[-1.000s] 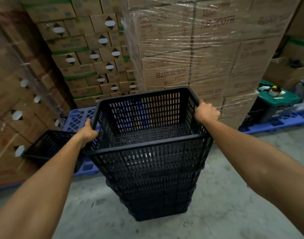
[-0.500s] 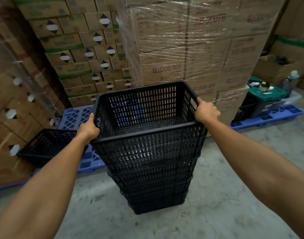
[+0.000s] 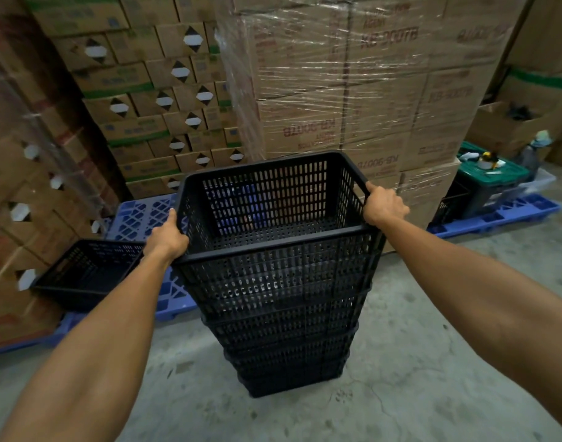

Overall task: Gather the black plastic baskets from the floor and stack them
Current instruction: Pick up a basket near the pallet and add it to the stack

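**Inspector:** State of the grip?

**Assistant:** Both hands are closed on the rim of the top basket (image 3: 273,218). The left hand (image 3: 166,239) clamps the left side rim near the front corner, fingers curled over the edge. The right hand (image 3: 385,205) is wrapped around the right side rim by the handle slot, farther back than the left.

**Inspector:** Where does that basket sit?

**Assistant:** Between the two hands, nested on top of a stack of black baskets (image 3: 289,339) that stands directly below the grip on the concrete floor (image 3: 432,362). The top basket appears level. How far it is seated into the one beneath, I cannot tell.

**Inspector:** Other task items?

**Assistant:** One loose black basket (image 3: 88,272) lies outside the left hand, lower than the grip, resting partly on a blue pallet (image 3: 139,215) and apart from the stack.

**Inspector:** Surroundings?

**Assistant:** Beyond the grip, a wrapped pile of cartons (image 3: 353,90) stands close behind the stack. Past the right hand, well apart, a green-lidded bin (image 3: 493,177) sits on another blue pallet (image 3: 502,215).
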